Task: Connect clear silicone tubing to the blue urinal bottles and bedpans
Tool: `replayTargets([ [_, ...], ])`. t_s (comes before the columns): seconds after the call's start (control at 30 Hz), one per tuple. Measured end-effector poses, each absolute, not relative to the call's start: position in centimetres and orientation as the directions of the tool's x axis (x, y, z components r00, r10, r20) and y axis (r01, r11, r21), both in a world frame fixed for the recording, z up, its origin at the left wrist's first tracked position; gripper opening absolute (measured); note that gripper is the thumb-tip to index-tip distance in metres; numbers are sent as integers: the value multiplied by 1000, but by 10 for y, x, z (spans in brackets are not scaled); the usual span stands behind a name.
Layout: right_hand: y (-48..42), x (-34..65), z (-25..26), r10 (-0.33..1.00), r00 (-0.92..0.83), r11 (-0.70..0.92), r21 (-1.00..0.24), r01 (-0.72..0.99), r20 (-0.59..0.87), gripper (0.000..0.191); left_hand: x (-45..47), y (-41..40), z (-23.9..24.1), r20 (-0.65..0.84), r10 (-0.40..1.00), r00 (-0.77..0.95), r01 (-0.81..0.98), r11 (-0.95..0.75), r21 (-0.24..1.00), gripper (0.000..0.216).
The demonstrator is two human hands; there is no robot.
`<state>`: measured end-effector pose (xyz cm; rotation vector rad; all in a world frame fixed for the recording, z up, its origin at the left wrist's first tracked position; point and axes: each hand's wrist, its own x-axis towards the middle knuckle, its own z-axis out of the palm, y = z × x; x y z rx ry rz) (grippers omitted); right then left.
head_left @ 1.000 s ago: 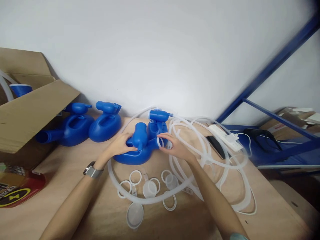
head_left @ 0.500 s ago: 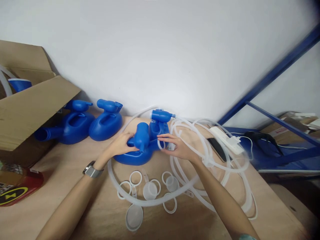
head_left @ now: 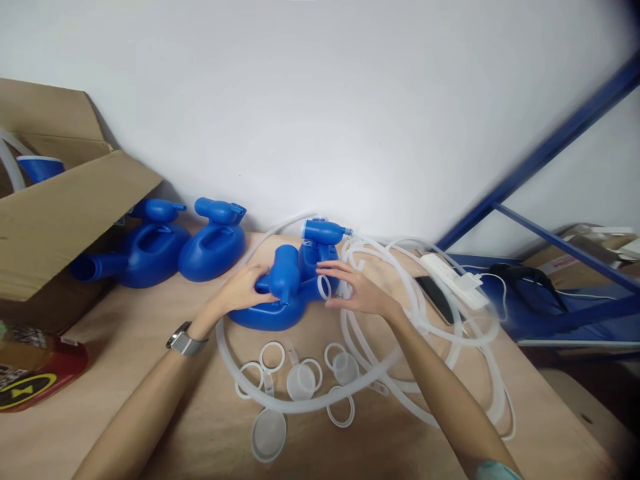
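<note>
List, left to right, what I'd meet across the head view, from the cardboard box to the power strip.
Cardboard box, blue jug nearest it, second blue jug, left hand, gripped blue jug, right hand, white power strip.

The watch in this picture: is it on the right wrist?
No, the watch is on the wrist of the left hand, the one gripping the blue bottle.

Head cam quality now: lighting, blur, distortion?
Head view: white wall brightest mid-frame, tabletop shadowed near bottom centre; head view: dark top-right corner, wide-angle stretch likely; head view: left hand and right hand reasonably clear, label text on red container too soft to read.
</note>
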<state>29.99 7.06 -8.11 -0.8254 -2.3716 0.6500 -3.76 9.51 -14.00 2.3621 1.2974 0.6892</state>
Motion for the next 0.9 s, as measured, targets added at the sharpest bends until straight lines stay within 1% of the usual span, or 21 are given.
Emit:
replayTargets([
  [0.1,78,298,-81,645,-636,745,-535,399,423,62,-37,93,-137,248,848,468,678,-524,515,58],
  [0.13,82,295,-82,612,-647,780,-483,398,456,63,-36,92,-135,248,845,473,677,-529,512,56],
  [0.17,87,293,-85,553,-682,828,-406,387,479,64,-36,92,-134,248,842,478,676,-534,508,53],
  [0.23,100,286,-93,370,-784,929,-203,310,498,67,-35,90,-130,246,838,486,680,-540,496,48],
  [0.33,122,275,-105,40,-895,993,85,86,445,65,-34,88,-128,247,838,488,689,-543,480,44],
  [0.4,134,268,-112,-135,-916,975,215,-55,378,57,-34,88,-128,247,837,488,694,-543,473,42],
  [0.43,138,265,-114,-198,-918,961,255,-112,345,55,-34,88,-128,248,837,487,695,-544,471,41],
  [0.47,141,263,-116,-238,-915,950,273,-150,327,53,-34,88,-128,249,837,487,696,-545,468,42],
  [0.53,144,259,-121,-249,-900,957,233,-172,356,54,-33,87,-128,253,836,486,698,-546,464,44],
  [0.63,144,257,-130,-181,-875,983,107,-149,450,58,-30,85,-127,251,842,477,708,-538,457,49],
  [0.7,144,257,-136,-149,-860,989,58,-139,488,57,-29,84,-128,243,848,471,717,-528,456,52],
  [0.8,144,258,-144,-113,-846,991,3,-130,521,51,-27,83,-129,232,855,464,723,-517,459,57],
  [0.9,141,259,-147,-33,-826,993,-77,-91,562,42,-26,85,-133,227,860,457,723,-508,468,58],
])
